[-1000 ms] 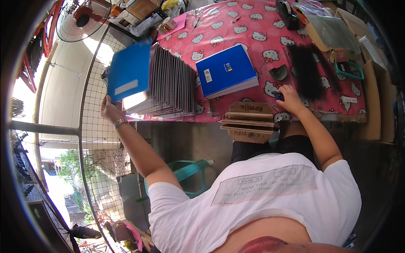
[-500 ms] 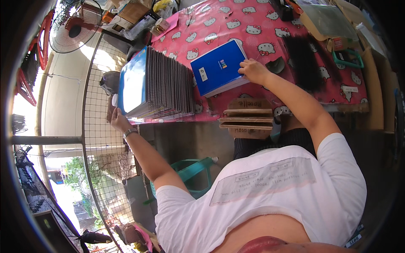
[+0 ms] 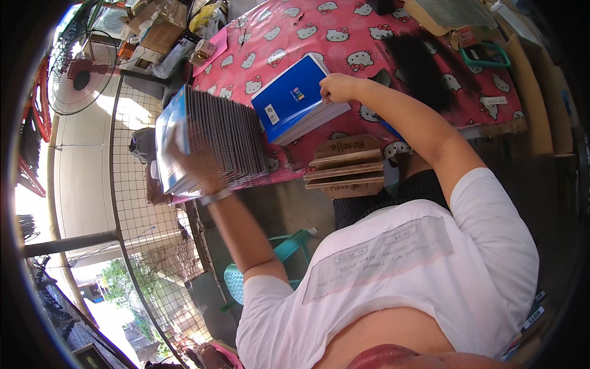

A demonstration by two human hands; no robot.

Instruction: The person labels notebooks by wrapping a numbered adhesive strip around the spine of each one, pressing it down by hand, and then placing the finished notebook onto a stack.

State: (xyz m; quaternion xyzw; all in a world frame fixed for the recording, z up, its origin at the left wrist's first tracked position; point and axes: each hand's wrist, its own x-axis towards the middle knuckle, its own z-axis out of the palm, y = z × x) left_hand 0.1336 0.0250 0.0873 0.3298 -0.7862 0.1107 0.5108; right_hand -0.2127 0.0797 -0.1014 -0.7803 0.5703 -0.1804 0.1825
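Observation:
A blue spiral notebook [image 3: 284,92] lies slantwise on the pink table cover, on top of more pages or notebooks whose pale edges show below it. My right hand [image 3: 339,88] is closed on its right edge, fingers curled. To the left stands a tall row of spiral-bound notebooks [image 3: 227,132], packed on edge with a glossy blue cover facing left. In front of that cover is my left hand [image 3: 200,160], smeared by motion, so its fingers cannot be made out.
Near the table's front edge sits a slotted wooden holder [image 3: 347,169]. A teal stool [image 3: 270,255] stands below. A fan [image 3: 81,74] and wire mesh [image 3: 138,184] are at left. At far right lie a green-framed object [image 3: 485,55] and a translucent bin [image 3: 455,15].
My left hand has moved from the row's lower left corner to the right, across its front cover. My right hand remains at the blue notebook's edge. The whole view has shifted slightly.

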